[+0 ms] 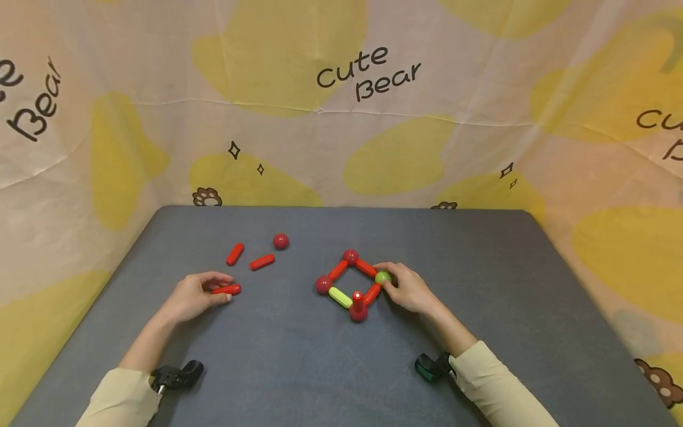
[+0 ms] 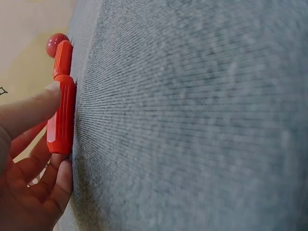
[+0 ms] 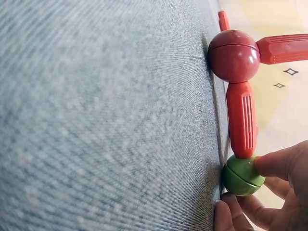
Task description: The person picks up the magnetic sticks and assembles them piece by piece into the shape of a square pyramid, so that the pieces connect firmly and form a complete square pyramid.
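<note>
My left hand (image 1: 194, 296) holds a red magnetic rod (image 1: 226, 289) between thumb and fingers, low over the table. In the left wrist view, the thumb lies against that ribbed red rod (image 2: 66, 118). At the other side, my right hand (image 1: 409, 287) grips a green ball (image 1: 382, 277), seen closely as a green ball (image 3: 243, 175) in the right wrist view. That ball is one corner of a four-sided frame with three dark red balls, red rods (image 1: 337, 270) and one yellow-green rod (image 1: 340, 297). From the near red ball (image 1: 358, 312), another red rod (image 1: 357, 298) stands upright.
Two loose red rods, one at the left (image 1: 235, 254) and one nearer the middle (image 1: 262, 262), lie beyond my left hand. A loose red ball (image 1: 281, 241) sits behind them. The grey table (image 1: 277, 367) ends at a printed cloth backdrop (image 1: 288, 142).
</note>
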The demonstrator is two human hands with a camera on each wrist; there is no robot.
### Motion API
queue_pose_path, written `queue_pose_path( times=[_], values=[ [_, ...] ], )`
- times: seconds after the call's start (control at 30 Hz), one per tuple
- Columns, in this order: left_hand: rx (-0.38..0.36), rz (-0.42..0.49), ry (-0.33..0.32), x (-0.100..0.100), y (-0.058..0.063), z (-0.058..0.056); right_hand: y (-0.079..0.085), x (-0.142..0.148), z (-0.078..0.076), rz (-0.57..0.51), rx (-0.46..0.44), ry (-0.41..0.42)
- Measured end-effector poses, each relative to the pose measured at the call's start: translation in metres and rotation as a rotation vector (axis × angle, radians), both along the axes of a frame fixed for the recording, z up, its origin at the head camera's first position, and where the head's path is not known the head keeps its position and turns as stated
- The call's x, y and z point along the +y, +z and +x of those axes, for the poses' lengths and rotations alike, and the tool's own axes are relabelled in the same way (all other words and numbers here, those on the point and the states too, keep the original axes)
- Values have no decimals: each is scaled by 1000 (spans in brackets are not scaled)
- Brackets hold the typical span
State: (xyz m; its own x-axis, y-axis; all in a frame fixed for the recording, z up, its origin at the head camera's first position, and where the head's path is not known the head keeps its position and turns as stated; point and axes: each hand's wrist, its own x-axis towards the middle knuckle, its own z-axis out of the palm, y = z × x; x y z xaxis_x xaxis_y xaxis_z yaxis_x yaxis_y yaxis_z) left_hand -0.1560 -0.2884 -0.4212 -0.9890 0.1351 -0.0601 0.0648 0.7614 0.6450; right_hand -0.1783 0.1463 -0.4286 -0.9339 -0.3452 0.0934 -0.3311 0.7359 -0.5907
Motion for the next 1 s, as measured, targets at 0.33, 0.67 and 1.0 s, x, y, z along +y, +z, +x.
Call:
queue_pose_path(
  times=[0.33, 0.67, 1.0],
  values=[
    [-11, -32, 26, 3, -1, 0, 0, 0, 1, -4, -2, -4],
    [7, -37, 5, 5, 3, 0, 2, -1, 1, -5, 1, 4],
    [53, 29, -19, 35, 19, -1, 3, 0, 1, -1, -6, 9]
  ],
)
